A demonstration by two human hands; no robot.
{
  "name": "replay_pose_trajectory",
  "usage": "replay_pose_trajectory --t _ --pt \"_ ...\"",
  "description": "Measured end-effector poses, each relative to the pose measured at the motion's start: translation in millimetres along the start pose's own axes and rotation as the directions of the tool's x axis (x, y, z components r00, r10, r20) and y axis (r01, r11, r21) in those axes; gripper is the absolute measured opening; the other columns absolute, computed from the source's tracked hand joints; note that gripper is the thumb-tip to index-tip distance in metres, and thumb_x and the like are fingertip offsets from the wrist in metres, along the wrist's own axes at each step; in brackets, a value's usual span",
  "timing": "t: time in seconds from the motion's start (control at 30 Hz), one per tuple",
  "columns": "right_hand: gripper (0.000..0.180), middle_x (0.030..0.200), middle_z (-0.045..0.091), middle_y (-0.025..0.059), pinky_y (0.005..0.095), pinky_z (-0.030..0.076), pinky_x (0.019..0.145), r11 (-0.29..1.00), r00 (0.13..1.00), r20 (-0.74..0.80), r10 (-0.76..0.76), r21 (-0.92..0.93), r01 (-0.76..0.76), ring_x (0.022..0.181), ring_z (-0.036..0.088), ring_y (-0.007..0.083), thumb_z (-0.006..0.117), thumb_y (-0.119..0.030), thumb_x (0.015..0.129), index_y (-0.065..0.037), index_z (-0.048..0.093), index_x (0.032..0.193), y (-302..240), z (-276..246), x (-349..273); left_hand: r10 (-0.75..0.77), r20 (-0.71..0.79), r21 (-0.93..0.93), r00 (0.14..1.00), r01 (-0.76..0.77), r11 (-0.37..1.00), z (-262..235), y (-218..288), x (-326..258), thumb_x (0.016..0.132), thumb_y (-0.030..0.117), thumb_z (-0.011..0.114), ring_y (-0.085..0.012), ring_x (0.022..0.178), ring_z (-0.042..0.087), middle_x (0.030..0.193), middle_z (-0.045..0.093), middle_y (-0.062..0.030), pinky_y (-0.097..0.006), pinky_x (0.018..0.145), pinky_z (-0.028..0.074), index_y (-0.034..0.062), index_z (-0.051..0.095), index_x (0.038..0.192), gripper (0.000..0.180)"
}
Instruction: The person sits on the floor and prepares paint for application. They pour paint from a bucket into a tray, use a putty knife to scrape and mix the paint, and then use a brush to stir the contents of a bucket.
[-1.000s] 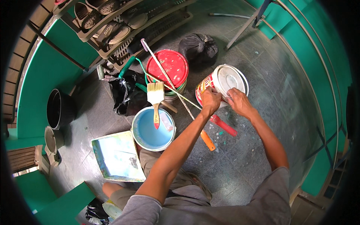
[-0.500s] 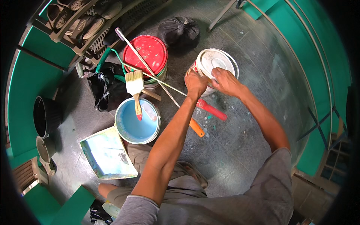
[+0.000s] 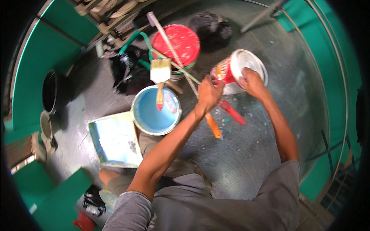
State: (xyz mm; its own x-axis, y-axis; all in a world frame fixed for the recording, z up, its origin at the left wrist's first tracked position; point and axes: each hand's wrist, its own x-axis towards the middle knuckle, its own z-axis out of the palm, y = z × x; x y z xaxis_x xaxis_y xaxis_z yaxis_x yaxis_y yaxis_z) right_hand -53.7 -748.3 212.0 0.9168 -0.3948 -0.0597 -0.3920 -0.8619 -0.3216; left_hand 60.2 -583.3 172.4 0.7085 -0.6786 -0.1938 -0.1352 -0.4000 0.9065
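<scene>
A paint bucket (image 3: 227,75) with a red and white label stands tilted, its white lid (image 3: 249,61) leaning to the right. My right hand (image 3: 252,82) is closed over the near rim of the lid. At the bucket's left side, my left hand (image 3: 210,92) has its fingers curled in against the label; whether anything small is in them is hidden. Left of my left arm, a paintbrush (image 3: 160,82) with pale bristles lies across an open bucket of light blue paint (image 3: 148,111). A paint tray (image 3: 115,142) with light blue paint sits beside that bucket.
A red-lidded bucket (image 3: 181,44) stands behind, crossed by a long pole (image 3: 169,42) and a green-handled roller frame (image 3: 131,40). Black plastic bags (image 3: 210,29) lie nearby. Orange (image 3: 213,126) and red handles (image 3: 233,112) rest on the floor. A dark tub (image 3: 52,92) is at left.
The labelled bucket has tipped, so more of its label shows. My right hand has moved down the lid's rim, and my hands are farther apart. The whole view has shifted.
</scene>
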Motion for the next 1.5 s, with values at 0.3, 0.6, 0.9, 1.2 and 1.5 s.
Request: replay_pose_trajectory --t 0.3,0.6,0.9,1.2,1.5 --pt "0.021 0.086 0.057 0.0214 0.0451 0.044 0.071 0.997 0.997 0.006 0.082 -0.012 -0.082 0.081 0.057 0.0373 0.060 -0.011 0.077 0.003 0.055 0.091 -48 49 -5 -0.316 0.122 -0.483 0.941 0.334 0.809 -218 -46 -160 0.091 0.020 0.051 -0.0181 0.075 0.063 0.092 0.061 -0.0121 -0.028 0.068 0.052 -0.0034 0.052 0.108 0.029" --pt "0.014 0.066 0.057 0.0110 0.0323 0.043 0.054 0.845 0.989 -0.150 0.015 0.531 0.068 0.057 0.055 0.0199 0.061 -0.011 0.081 0.001 0.056 0.079 -195 82 -67 -0.671 -0.529 -0.603 0.520 0.326 0.728 -323 -137 -318 0.087 0.027 0.057 -0.0075 0.052 0.052 0.065 0.052 0.0010 -0.023 0.054 0.051 0.0040 0.058 0.083 0.024" --pt "0.023 0.062 0.055 0.0026 0.0241 0.041 0.049 0.563 0.987 0.068 0.146 0.814 -0.139 0.053 0.051 0.0077 0.065 -0.020 0.082 0.000 0.057 0.074 -279 138 -111 -0.669 -0.432 -0.728 0.605 0.204 0.655 -295 -153 -368 0.087 0.029 0.059 -0.0051 0.048 0.046 0.059 0.045 0.0049 -0.024 0.052 0.050 0.0098 0.052 0.075 0.023" --pt "0.022 0.063 0.052 -0.0005 0.0209 0.040 0.051 0.670 0.964 0.238 -0.121 0.736 -0.098 0.056 0.050 0.0066 0.061 -0.021 0.085 -0.001 0.056 0.080 -327 147 -119 -0.478 -0.652 -0.664 0.589 -0.139 0.734 -290 -148 -417 0.085 0.012 0.054 -0.0143 0.073 0.056 0.089 0.053 -0.0066 -0.027 0.060 0.049 0.0041 0.043 0.106 0.025" --pt "0.013 0.066 0.050 -0.0009 0.0185 0.038 0.050 0.718 0.904 0.348 -0.249 0.693 -0.068 0.056 0.047 0.0048 0.058 -0.014 0.086 -0.001 0.055 0.084 -352 151 -122 -0.837 -0.467 -0.769 -0.287 -0.337 0.544 -271 -221 -545 0.085 0.039 0.054 -0.0200 0.089 0.052 0.105 0.048 -0.0117 -0.034 0.074 0.046 0.0066 0.036 0.119 0.051"
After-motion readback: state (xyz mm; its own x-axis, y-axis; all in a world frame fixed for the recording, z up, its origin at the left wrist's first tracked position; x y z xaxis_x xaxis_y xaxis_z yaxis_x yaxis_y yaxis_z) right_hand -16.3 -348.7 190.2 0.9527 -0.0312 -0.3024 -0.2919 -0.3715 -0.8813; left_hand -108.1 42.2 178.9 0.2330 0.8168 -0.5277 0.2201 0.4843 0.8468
